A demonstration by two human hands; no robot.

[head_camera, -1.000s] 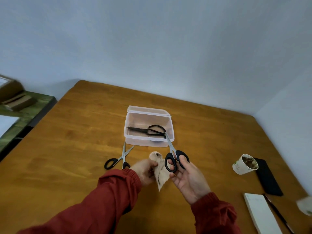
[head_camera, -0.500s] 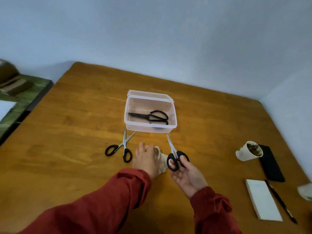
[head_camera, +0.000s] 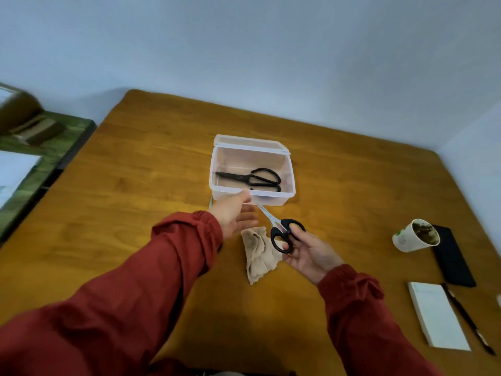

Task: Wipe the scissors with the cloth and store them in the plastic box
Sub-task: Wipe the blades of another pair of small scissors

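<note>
A clear plastic box (head_camera: 289,183) stands open mid-table with black scissors (head_camera: 250,178) lying inside. My right hand (head_camera: 307,252) grips the black handles of silver-bladed scissors (head_camera: 282,229), blades pointing toward the box. The beige cloth (head_camera: 257,253) lies crumpled on the table between my hands, held by neither. My left hand (head_camera: 234,214) reaches forward with straight fingers, its fingertips at the box's front wall. A third pair of scissors is almost wholly hidden under my left arm; only a blade tip (head_camera: 210,203) shows.
On the wooden table (head_camera: 135,185), at the right, stand a paper cup (head_camera: 414,236) with brown residue, a black phone (head_camera: 451,256), a white notepad (head_camera: 436,316) and a pen (head_camera: 469,320). A green bench (head_camera: 40,156) stands left of the table.
My left hand let go of the cloth, which now lies on the table, and reached forward to the box. My right hand still holds the scissors.
</note>
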